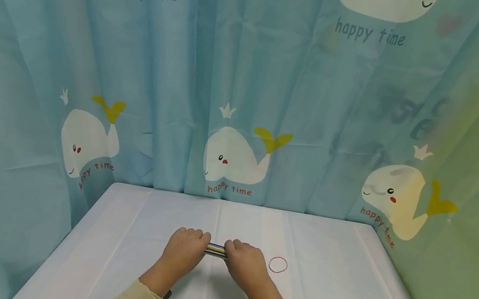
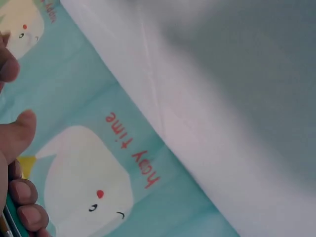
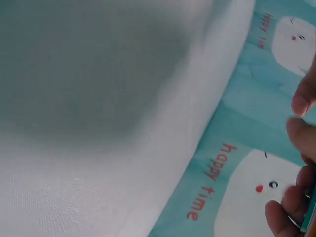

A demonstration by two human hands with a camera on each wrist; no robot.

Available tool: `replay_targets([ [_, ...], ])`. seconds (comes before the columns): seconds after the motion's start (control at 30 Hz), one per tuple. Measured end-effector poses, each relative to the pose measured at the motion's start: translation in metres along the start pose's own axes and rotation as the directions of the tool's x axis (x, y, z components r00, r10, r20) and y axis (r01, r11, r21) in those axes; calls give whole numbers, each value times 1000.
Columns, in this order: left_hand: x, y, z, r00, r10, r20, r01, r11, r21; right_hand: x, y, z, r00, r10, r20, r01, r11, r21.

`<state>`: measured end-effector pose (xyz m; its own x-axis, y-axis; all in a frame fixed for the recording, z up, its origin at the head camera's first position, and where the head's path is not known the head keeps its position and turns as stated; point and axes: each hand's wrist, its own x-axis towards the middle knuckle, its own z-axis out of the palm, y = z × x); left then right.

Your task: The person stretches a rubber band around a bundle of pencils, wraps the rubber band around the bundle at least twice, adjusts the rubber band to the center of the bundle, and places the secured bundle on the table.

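Above the middle of the table, a small bundle of thin pencil-like sticks [image 1: 217, 251] is held level between two hands. My left hand [image 1: 184, 251] grips one end and my right hand [image 1: 247, 264] the other, with a short stretch of sticks showing between them. A green stick [image 2: 17, 222] shows under the curled left fingers [image 2: 32, 215] in the left wrist view. Green also shows on a stick [image 3: 309, 210] beside the right fingers [image 3: 280, 217]. On the table, right of the right hand, lies a thin red loop [image 1: 279, 257] like a rubber band. Both bundle ends are hidden.
A white-covered table [image 1: 329, 293] spreads under the hands. Behind it and along both sides hangs a blue-green curtain [image 1: 184, 81] with whale prints, close to the table's edges. Shadows of the arms fall on the cover.
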<state>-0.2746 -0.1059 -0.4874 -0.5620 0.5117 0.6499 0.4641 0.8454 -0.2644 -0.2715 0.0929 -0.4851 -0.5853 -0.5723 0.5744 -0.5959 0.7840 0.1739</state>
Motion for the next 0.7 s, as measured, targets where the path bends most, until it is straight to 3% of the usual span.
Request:
replay_targets([
  [0.1,2,-2,-2,1000,-9,-8,9,1000,18,-2,7,-4,993,116,25,-119,974,193],
  [0.13,3,-3,-3,1000,-16,-6,16,1000,24,-4,9,-5,983,178,52,-185,938,292],
  [0.17,4,-4,-4,1000,-26,-5,26,999,31,-5,12,-6,968,241,78,-251,880,404],
  [0.2,6,-5,-5,999,-35,-7,35,999,35,-6,14,-7,947,303,108,-313,788,531],
  [0.23,7,-5,-6,999,-42,-12,42,998,39,-7,17,-7,923,358,138,-358,671,650],
  [0.33,11,-6,-9,998,-53,-31,54,998,36,-9,21,-7,873,442,205,-340,252,906],
  [0.37,12,-6,-10,998,-50,-38,51,998,35,-9,22,-7,865,450,220,-309,133,942],
  [0.4,12,-5,-10,998,-46,-44,48,998,34,-9,22,-7,858,455,238,-284,35,958],
  [0.43,13,-5,-10,998,-44,-45,46,998,36,-8,22,-7,854,456,250,-269,-24,963],
  [0.47,14,-3,-10,998,-42,-46,44,998,37,-7,22,-7,849,458,264,-260,-74,963],
  [0.53,15,-1,-9,998,-41,-43,43,999,34,-5,20,-8,837,467,285,-252,-132,959],
  [0.6,15,3,-8,998,-41,-41,42,999,32,-4,18,-9,818,494,296,-241,-172,955],
  [0.7,16,8,-6,998,-43,-44,45,999,26,-2,14,-11,789,533,305,-234,-199,952],
])
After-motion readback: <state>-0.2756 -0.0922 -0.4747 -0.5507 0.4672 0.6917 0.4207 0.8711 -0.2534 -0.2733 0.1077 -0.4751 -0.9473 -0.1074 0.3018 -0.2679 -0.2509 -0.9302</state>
